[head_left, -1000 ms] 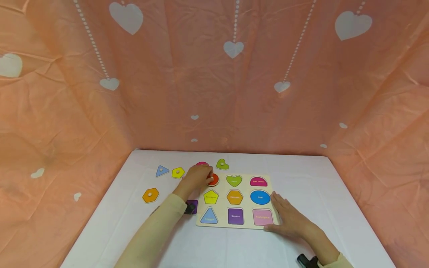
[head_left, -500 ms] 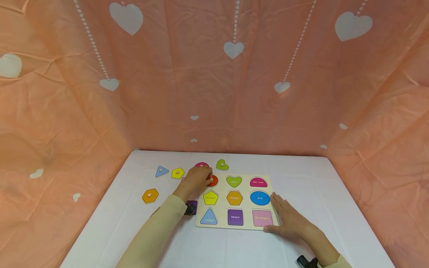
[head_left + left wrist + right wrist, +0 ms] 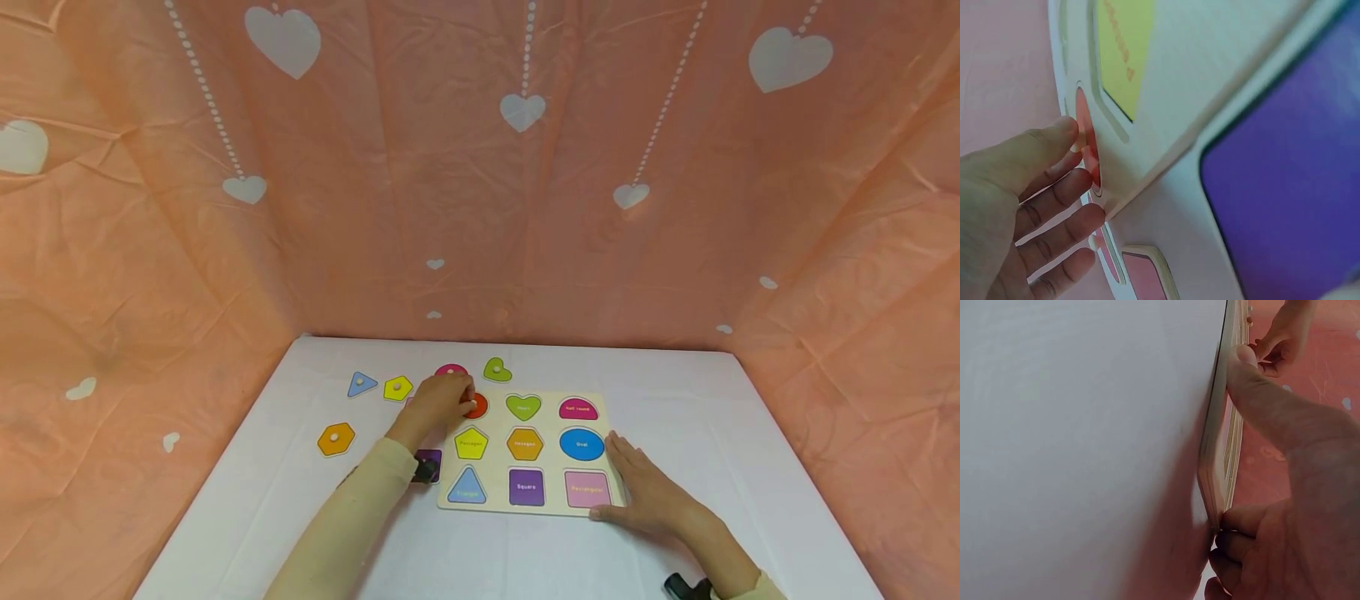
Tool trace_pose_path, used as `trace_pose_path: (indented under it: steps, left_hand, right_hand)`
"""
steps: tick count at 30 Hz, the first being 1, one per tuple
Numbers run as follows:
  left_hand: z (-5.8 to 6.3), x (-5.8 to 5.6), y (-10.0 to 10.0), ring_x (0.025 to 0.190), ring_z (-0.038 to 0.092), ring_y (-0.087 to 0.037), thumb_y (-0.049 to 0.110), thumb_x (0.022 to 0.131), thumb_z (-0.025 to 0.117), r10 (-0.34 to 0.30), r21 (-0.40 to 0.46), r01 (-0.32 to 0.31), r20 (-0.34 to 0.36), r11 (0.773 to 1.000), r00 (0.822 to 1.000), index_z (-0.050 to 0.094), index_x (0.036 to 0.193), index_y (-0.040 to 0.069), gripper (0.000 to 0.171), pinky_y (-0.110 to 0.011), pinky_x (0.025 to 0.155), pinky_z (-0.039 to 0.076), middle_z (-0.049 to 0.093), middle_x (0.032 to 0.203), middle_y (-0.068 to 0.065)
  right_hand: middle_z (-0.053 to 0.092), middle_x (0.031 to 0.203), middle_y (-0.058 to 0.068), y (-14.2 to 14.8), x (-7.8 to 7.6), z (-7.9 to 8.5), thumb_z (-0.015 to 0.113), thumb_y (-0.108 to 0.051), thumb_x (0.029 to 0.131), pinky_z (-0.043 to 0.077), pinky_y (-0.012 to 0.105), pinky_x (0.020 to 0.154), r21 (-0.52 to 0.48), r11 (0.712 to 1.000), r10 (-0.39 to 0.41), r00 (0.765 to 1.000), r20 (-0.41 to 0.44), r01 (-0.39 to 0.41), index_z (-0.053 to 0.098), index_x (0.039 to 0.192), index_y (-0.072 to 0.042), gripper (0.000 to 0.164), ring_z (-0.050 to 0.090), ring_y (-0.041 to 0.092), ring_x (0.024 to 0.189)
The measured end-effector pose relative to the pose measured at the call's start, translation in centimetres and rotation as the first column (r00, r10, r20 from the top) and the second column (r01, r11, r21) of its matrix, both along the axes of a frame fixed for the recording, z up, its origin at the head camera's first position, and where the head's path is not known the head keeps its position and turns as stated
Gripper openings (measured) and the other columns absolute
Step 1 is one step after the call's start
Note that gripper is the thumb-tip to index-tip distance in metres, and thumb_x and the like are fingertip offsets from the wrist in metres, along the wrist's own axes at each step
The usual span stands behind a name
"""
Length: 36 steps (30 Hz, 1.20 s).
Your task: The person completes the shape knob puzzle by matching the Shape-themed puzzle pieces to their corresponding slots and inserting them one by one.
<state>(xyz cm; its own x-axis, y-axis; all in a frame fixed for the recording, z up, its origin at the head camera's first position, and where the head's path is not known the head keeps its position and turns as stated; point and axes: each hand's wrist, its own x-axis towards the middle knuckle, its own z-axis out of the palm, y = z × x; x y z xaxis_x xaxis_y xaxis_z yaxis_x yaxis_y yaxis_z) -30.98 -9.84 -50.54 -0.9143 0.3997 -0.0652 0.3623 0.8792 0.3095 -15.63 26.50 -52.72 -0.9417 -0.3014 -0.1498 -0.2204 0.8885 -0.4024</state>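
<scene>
the red round piece [image 3: 481, 409] is just below the centre of the head frame, at the board's upper left corner; it looks level with its recess, though the hand over it hides whether it sits fully in. the left hand [image 3: 435, 404] pinches its small pale knob [image 3: 1078, 147] between thumb and forefinger, the other fingers loosely bent and apart, holding nothing. the right hand [image 3: 651, 492], lower right of the frame, lays straight fingers along the right edge of the board [image 3: 498, 483], thumb at the near edge, spanning the corner.

the piece should be light and stiff, probably thin wood, not fragile; its smooth face would likely slip, so the knob is the place to take hold. the board seems rigid and light enough to slide, best steadied by its edges.

the piece is a flat orange-red disc; the board is cream with coloured, labelled shapes, flat on the white surface [image 3: 525, 554].
</scene>
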Motion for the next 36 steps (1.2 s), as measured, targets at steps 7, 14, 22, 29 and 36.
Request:
trace_pose_path:
  steps: [7, 14, 22, 29, 36]
  left_hand:
    - [0.2, -0.4, 0.0, 0.088, 0.059, -0.018, 0.036, 0.099, 0.079, 0.006, 0.135, -0.015, 0.062, 0.991, 0.998, 0.068, 0.106, 0.018, 0.022, -0.036, 0.086, 0.053, 0.063, 0.091, 0.004]
    - [-0.2, -1.1, 0.4, 0.094, 0.060, -0.018, 0.034, 0.102, 0.077, 0.060, 0.278, -0.091, 0.117, 0.956, 0.991, 0.067, 0.116, 0.020, 0.022, -0.031, 0.085, 0.055, 0.063, 0.100, 0.004]
    - [-0.7, -2.0, 1.3, 0.101, 0.060, -0.019, 0.033, 0.103, 0.075, 0.090, 0.368, -0.109, 0.071, 0.923, 0.993, 0.069, 0.120, 0.019, 0.023, -0.031, 0.092, 0.057, 0.066, 0.112, 0.002]
    - [-0.7, -3.2, 2.2, 0.103, 0.060, -0.021, 0.030, 0.103, 0.076, 0.111, 0.386, -0.130, 0.072, 0.913, 0.991, 0.068, 0.121, 0.017, 0.024, -0.034, 0.098, 0.056, 0.065, 0.115, 0.000]
    - [-1.0, -4.2, 2.6, 0.104, 0.061, -0.021, 0.027, 0.104, 0.075, 0.095, 0.329, -0.100, 0.033, 0.939, 0.995, 0.069, 0.123, 0.017, 0.023, -0.040, 0.095, 0.054, 0.066, 0.117, -0.001]
  right_hand:
    - [0.026, 0.174, 0.024, 0.1, 0.0, 0.0, 0.083, -0.071, 0.078, 0.023, 0.058, 0.127, 0.006, 1.000, -0.009, 1.000, 0.007, 0.009, 0.027, 0.167, 0.003, 0.129, 0.024, 0.046, 0.160]
    - [0.025, 0.174, 0.024, 0.0, 0.1, 0.1, 0.085, -0.069, 0.077, 0.023, 0.060, 0.127, -0.012, 1.000, -0.022, 0.999, 0.024, 0.022, 0.027, 0.167, 0.002, 0.129, 0.023, 0.047, 0.160]
    - [0.026, 0.174, 0.024, 0.1, 0.0, 0.0, 0.085, -0.069, 0.077, 0.022, 0.060, 0.127, -0.015, 1.000, -0.021, 1.000, 0.020, 0.021, 0.027, 0.167, 0.002, 0.129, 0.023, 0.046, 0.160]
    - [0.025, 0.174, 0.023, 0.2, 0.0, 0.0, 0.085, -0.070, 0.077, 0.023, 0.060, 0.126, -0.022, 0.999, -0.022, 1.000, 0.022, 0.023, 0.026, 0.167, 0.001, 0.129, 0.023, 0.046, 0.160]
    - [0.025, 0.175, 0.023, 0.1, 0.1, 0.3, 0.084, -0.070, 0.079, 0.025, 0.060, 0.126, -0.029, 1.000, -0.012, 1.000, 0.008, 0.012, 0.028, 0.167, 0.002, 0.127, 0.024, 0.046, 0.160]
